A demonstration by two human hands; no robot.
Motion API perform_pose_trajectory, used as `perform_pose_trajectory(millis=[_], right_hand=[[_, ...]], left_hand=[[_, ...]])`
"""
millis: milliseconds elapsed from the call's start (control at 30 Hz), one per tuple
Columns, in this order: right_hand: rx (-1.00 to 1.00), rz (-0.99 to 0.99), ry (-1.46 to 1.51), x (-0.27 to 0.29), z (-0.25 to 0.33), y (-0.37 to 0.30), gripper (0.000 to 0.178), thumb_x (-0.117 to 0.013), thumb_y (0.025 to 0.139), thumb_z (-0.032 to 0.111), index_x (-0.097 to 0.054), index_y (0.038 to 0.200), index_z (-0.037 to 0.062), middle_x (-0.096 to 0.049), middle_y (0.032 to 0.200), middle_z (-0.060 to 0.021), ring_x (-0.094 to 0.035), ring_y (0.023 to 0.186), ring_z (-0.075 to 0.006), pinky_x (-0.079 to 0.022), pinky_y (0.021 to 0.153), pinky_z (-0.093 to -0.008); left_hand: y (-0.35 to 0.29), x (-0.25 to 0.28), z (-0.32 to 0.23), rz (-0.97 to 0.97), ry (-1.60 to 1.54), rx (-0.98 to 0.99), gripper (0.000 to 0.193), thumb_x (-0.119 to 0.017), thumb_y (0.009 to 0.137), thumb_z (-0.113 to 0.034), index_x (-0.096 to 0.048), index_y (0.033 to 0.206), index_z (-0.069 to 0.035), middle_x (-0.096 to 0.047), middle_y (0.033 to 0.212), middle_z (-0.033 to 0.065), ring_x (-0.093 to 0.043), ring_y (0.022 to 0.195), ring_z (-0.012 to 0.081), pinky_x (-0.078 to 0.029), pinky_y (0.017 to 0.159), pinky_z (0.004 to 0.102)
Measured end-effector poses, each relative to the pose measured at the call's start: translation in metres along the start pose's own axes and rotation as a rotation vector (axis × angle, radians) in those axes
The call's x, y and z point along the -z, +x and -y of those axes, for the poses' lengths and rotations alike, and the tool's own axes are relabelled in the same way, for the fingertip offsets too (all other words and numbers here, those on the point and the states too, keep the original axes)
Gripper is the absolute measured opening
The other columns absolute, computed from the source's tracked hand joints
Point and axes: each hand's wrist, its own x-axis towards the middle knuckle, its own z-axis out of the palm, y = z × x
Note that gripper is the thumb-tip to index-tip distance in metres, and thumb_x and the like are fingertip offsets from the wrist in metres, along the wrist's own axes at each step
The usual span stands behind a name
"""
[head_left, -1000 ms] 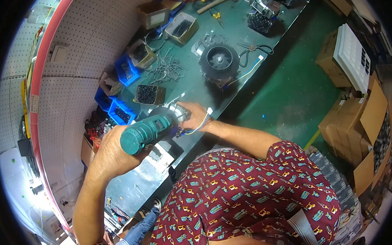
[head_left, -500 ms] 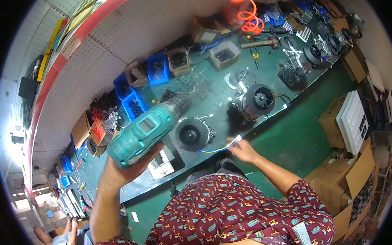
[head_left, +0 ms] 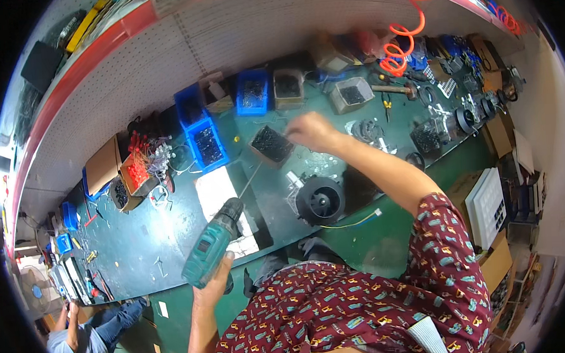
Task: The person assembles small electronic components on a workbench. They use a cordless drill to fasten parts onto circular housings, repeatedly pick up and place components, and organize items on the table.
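Note:
My left hand (head_left: 215, 279) grips a teal cordless drill (head_left: 211, 247) by its handle, its long thin bit slanting up toward a small open box of dark screws (head_left: 271, 145). At that box's right corner is my right hand (head_left: 315, 133), slightly blurred, its fingers bent together; whatever they pinch is hidden. Below my right forearm a black round fan in a motor housing (head_left: 320, 200) stands on the green bench, with a yellow and blue wire lead (head_left: 355, 222) hanging at the front edge. Beside the drill lies a white pad (head_left: 218, 191).
Blue bins (head_left: 207, 145) and a grey tub (head_left: 353, 95) of small parts line the back. A hammer (head_left: 393, 89) and yellow-handled pliers (head_left: 387, 107) lie right of them. More motor units (head_left: 427, 137) stand farther right. Another person (head_left: 80, 340) sits at the lower left.
The drill has come down and left, away from over the bench. My right hand has left the wire lead and reached forward to the screw box. The view has shifted.

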Motion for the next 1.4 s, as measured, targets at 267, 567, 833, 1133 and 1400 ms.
perform_pose_trajectory(millis=[267,567,833,1133,1400], right_hand=[[0.145,0.461,-0.574,-0.103,-0.041,0.068,0.015,-0.062,0.084,0.01,-0.069,0.097,0.0096,-0.07,0.1,-0.0136,-0.069,0.098,-0.0315,-0.057,0.082,-0.0449],[-0.161,0.289,-0.364,-0.085,-0.019,0.066,0.021,-0.058,0.083,0.006,-0.061,0.103,0.0036,-0.07,0.099,-0.0201,-0.068,0.095,-0.0405,-0.054,0.081,-0.052],[-0.181,-0.159,0.481,0.032,0.101,0.045,0.035,-0.064,0.087,0.015,-0.067,0.116,-0.0033,-0.069,0.093,-0.0086,-0.063,0.081,-0.0121,-0.053,0.07,-0.0274],[-0.453,-0.231,1.373,-0.03,0.234,-0.091,0.027,-0.063,0.097,0.011,-0.063,0.118,-0.0058,-0.068,0.107,-0.0125,-0.067,0.096,-0.0188,-0.06,0.079,-0.0309],[-0.869,-0.698,2.097,-0.146,0.204,-0.126,0.018,-0.061,0.096,0.001,-0.059,0.113,-0.0044,-0.066,0.109,-0.0157,-0.069,0.099,-0.0243,-0.061,0.088,-0.0318]], left_hand=[[-0.035,0.021,0.023,-0.101,-0.06,0.176,0.027,-0.076,0.088,-0.013,-0.068,0.112,-0.002,-0.069,0.101,0.0048,-0.061,0.092,0.0147,-0.051,0.083,0.0328],[-0.029,0.032,0.04,-0.102,-0.124,0.254,0.032,-0.076,0.09,-0.019,-0.066,0.115,-0.003,-0.068,0.104,0.0051,-0.061,0.094,0.0149,-0.051,0.085,0.0332],[0.001,0.055,0.034,0.03,-0.187,0.139,0.031,-0.074,0.089,-0.014,-0.067,0.118,-0.005,-0.068,0.106,0.0054,-0.061,0.091,0.0146,-0.052,0.08,0.033],[0.008,0.089,0.052,0.195,-0.502,0.075,0.037,-0.074,0.089,-0.01,-0.062,0.122,-0.001,-0.067,0.105,0.0087,-0.063,0.082,0.0171,-0.053,0.072,0.0325],[-0.002,0.106,0.05,0.328,-0.337,0.193,0.036,-0.071,0.087,-0.014,-0.062,0.117,0.003,-0.066,0.089,0.0082,-0.063,0.076,0.0171,-0.052,0.071,0.0329]])
